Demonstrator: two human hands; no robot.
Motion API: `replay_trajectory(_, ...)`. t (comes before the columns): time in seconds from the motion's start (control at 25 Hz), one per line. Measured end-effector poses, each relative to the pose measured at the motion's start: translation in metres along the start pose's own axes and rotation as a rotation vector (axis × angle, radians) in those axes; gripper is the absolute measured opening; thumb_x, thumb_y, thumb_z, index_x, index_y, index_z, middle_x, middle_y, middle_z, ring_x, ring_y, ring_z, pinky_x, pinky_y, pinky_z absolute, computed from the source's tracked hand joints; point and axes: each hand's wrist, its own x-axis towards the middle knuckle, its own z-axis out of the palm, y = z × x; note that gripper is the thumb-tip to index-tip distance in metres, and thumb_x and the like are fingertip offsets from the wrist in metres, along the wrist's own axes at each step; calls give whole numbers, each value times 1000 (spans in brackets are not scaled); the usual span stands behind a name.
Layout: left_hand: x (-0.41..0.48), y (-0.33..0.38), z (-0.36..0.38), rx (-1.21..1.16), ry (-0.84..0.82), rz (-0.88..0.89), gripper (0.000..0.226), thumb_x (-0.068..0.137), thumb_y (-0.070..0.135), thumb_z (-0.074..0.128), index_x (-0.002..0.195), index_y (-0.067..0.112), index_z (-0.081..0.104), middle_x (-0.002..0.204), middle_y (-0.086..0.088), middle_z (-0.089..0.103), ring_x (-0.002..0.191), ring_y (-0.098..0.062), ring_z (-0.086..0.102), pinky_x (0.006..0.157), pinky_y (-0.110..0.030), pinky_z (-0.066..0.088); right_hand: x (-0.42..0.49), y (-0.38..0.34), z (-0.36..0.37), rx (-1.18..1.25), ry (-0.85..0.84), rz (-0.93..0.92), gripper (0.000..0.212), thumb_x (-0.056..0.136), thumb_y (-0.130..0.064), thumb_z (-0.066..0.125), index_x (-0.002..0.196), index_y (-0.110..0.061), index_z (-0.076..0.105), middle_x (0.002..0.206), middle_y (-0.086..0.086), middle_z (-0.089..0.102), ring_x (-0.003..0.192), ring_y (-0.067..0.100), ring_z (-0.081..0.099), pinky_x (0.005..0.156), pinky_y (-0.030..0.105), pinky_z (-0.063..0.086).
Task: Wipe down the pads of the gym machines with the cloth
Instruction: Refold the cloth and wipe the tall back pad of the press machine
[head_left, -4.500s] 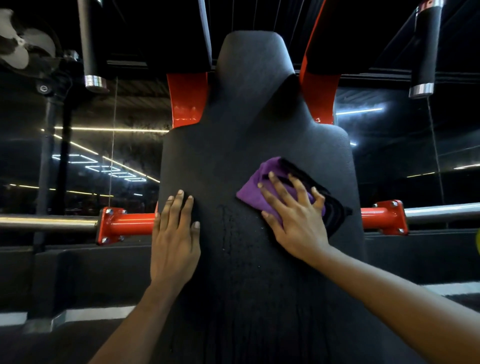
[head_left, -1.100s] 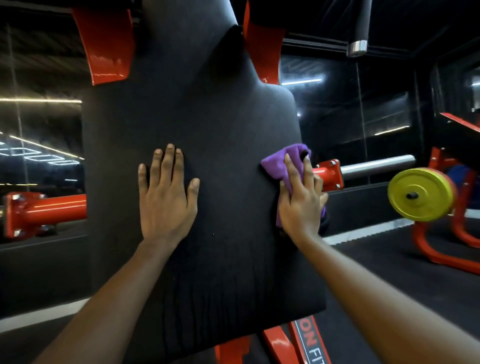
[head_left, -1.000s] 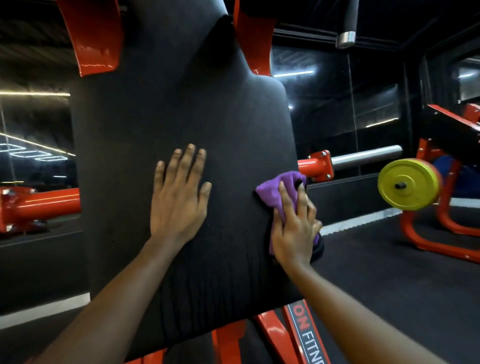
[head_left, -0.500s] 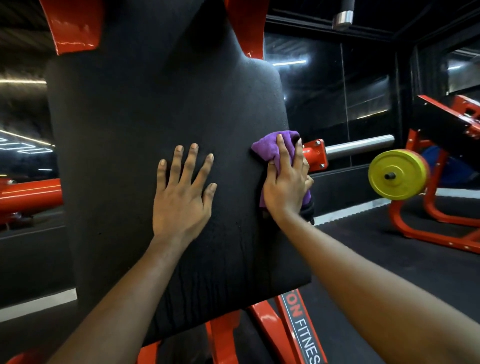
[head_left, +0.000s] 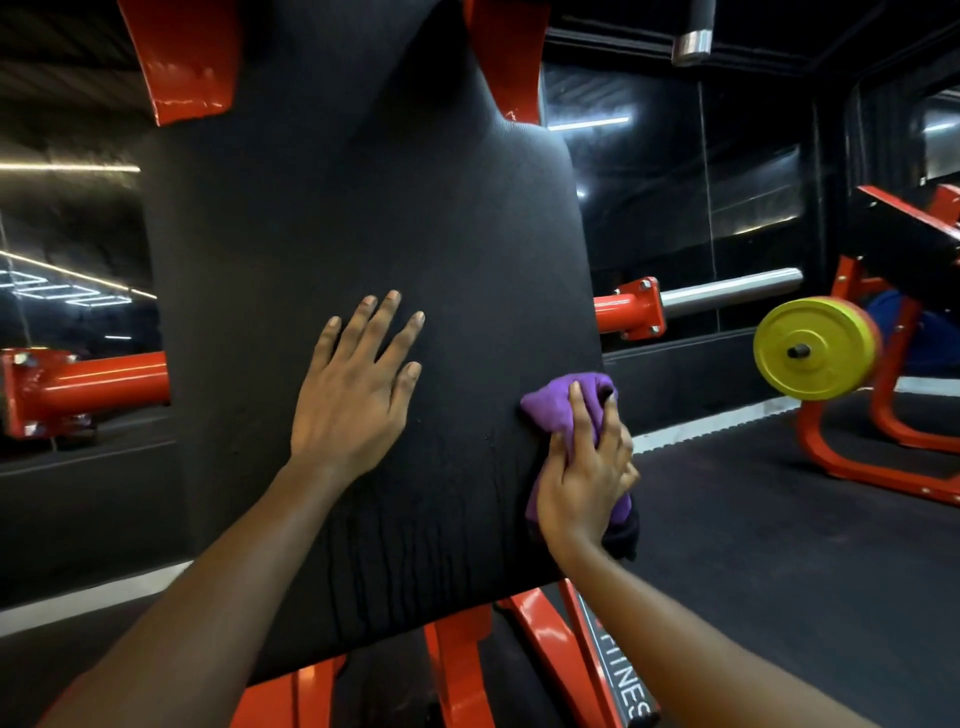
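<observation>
**Working the right edge of the back pad**

Wiping is under way at the big black back pad (head_left: 363, 234) of a red-framed machine; the purple cloth (head_left: 558, 402) sits bunched against the pad's right edge, low down, wrapped partly round the side; the right hand (head_left: 584, 478) has it, fingers curled over the wad and pressing it onto the upholstery, with a darker fold poking out below the palm. Over on the face of the pad, the left hand (head_left: 353, 395) lies flat, 5 digits spread wide, holding nothing, simply bracing.

Now the handling; that cloth looks soft, light and floppy, the sort that folds to any contour, so a loose corner would likely trail or slip out; best taken as it is here, gathered into a wad under the palm with the fingertips pinning the leading edge. The back pad reads as firm foam under a textured skin, fixed to the red frame (head_left: 457, 670); it should need no lifting, only steady pressure; thin streaks run down its lower part, damp by the look of it, so the surface may be a touch slick there. The rounded edge is the awkward bit; I'd judge the cloth wants to wrap round it rather than skate along the front.

Off to the right, well apart from the action, 1 yellow weight plate (head_left: 813, 348) hangs on another red stand; a chrome bar (head_left: 727, 293) juts out from behind the pad.
</observation>
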Motion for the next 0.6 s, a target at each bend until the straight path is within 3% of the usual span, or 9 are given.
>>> replay_trajectory(0.12, -13, -33, -9, 12, 73, -91, 55, 104, 39, 29, 157, 29, 29, 167, 2, 16, 155, -19, 7, 124, -50, 10, 45, -58, 12, 10, 45, 4, 54, 100, -40, 38, 153, -44, 34, 166, 1, 22, 146, 30, 29, 108, 61, 28)
replay_trajectory(0.24, -18, -45, -8, -8, 96, -84, 54, 103, 38, 31, 157, 29, 31, 167, 3, 19, 155, -17, 8, 124, -51, 10, 30, -80, 22, -80, 53, -153, 57, 100, -41, 39, 156, -43, 30, 168, 0, 18, 148, 29, 28, 109, 57, 30)
replay_trajectory(0.44, -17, -33, 1, -27, 143, -144, 53, 103, 37, 37, 155, 28, 35, 166, 2, 20, 155, -17, 10, 125, -51, 8, -50, -32, 25, -153, -86, -519, 56, 99, -34, 47, 153, -42, 37, 168, -3, 21, 150, 25, 28, 106, 50, 29)
replay_trajectory(0.6, -19, -39, -6, -28, 93, -113, 54, 103, 39, 33, 157, 29, 31, 167, 4, 17, 155, -15, 6, 125, -50, 9, -41, 5, 10, -155, -23, -429, 62, 90, -25, 54, 150, -39, 46, 163, 2, 33, 139, 30, 41, 99, 50, 37)
